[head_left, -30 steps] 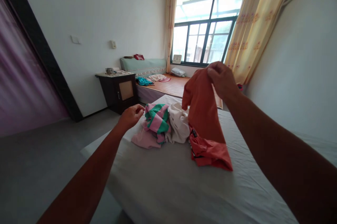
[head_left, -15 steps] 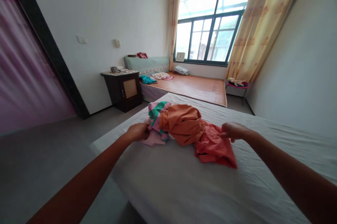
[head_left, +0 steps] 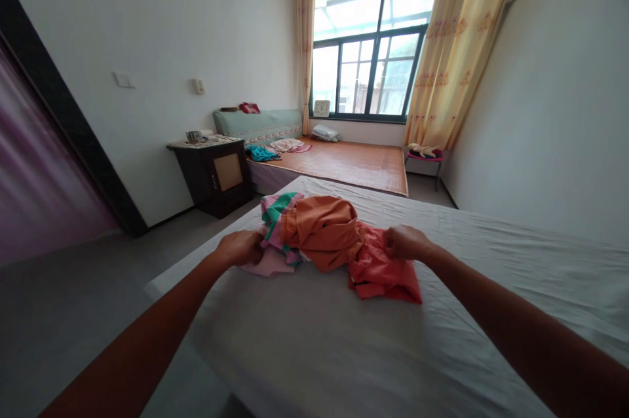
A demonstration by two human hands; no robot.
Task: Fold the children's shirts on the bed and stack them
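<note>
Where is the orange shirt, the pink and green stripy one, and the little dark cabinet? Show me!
orange shirt (head_left: 322,231): head view, on the bunched middle of the cloth.
pink and green striped garment (head_left: 273,210): head view, on a green stripe near its top.
dark cabinet (head_left: 216,175): head view, on its front door panel.

1. Left hand (head_left: 239,248): fingertips buried in the edge of the pink garment (head_left: 268,263); whether they pinch cloth cannot be told.
2. Right hand (head_left: 405,242): fingers curled against the red-orange garment (head_left: 381,270); grip hidden from view.
3. Striped garment (head_left: 273,211): mostly covered by the orange garment (head_left: 322,230).
4. Both forearms cut off by the bottom edge.
5. Items on the nightstand (head_left: 211,172): too small to identify.
6. Purple surface at far left: blurred.
</note>
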